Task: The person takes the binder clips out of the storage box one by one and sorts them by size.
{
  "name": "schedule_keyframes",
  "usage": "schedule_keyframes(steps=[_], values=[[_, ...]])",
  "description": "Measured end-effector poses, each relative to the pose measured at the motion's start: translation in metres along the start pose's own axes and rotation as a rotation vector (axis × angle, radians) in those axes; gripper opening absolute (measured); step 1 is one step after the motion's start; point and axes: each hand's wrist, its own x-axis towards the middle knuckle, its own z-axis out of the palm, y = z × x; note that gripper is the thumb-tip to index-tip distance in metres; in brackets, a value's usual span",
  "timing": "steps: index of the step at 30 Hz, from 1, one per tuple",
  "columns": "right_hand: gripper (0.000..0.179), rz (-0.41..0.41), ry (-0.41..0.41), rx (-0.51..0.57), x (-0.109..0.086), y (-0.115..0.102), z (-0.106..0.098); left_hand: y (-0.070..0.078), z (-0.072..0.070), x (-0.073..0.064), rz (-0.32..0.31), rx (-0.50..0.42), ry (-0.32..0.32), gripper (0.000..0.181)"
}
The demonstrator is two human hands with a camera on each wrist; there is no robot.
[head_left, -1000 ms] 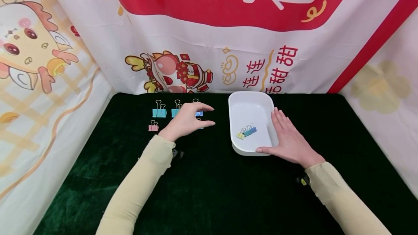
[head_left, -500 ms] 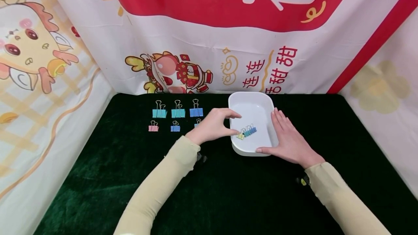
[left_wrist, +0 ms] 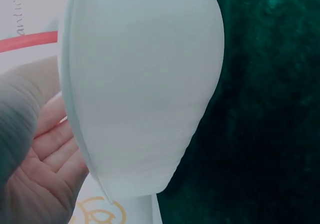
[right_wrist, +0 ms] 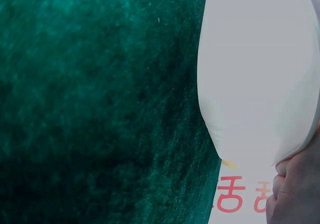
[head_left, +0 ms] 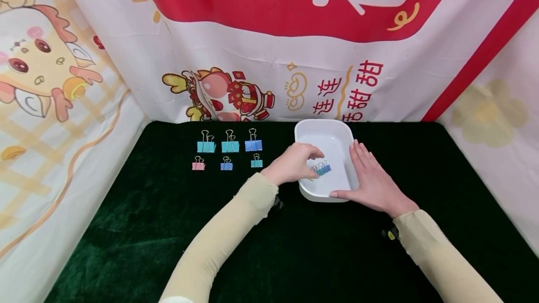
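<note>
A white rectangular tub (head_left: 303, 131) stands right of centre on the dark green cloth. My left hand (head_left: 291, 163) reaches over its left rim, thumb and fingers curved and apart, close over a small row of blue and teal binder clips (head_left: 323, 168) inside. A yellow clip there is mostly hidden under the thumb. In the left wrist view the tub's wall hides the fingertips of the left hand (left_wrist: 45, 179). My right hand (head_left: 375, 181) rests against the tub's near right corner, fingers straight along the right side, thumb on the near rim.
Two rows of binder clips lie left of the tub: larger teal clips (head_left: 206, 147) and a blue clip (head_left: 253, 145) behind, smaller pink (head_left: 198, 166), blue (head_left: 226, 166) and teal (head_left: 257, 163) ones in front. A printed cloth backdrop (head_left: 278, 78) rises behind.
My left hand has moved right, from over the clip rows across the tub's left rim to above the clips inside, uncovering the rows. The right hand and tub have stayed put.
</note>
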Motion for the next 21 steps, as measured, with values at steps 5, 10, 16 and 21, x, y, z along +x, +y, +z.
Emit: schedule_keyframes(steps=[5,10,16,21], values=[[0.135,-0.003,0.005,0.003,-0.001,0.000,0.000,0.007,0.004,0.007,-0.075,0.079,-0.033,0.047],[0.134,-0.020,0.026,0.003,-0.002,0.001,0.002,0.013,0.009,0.014,-0.123,0.218,-0.041,0.042],[0.134,-0.016,0.018,-0.004,-0.001,0.002,0.003,0.017,0.014,0.014,-0.152,0.344,-0.078,0.028],[0.135,-0.014,0.012,-0.017,0.000,0.002,0.002,0.020,0.016,0.014,-0.115,0.403,-0.088,0.023]])
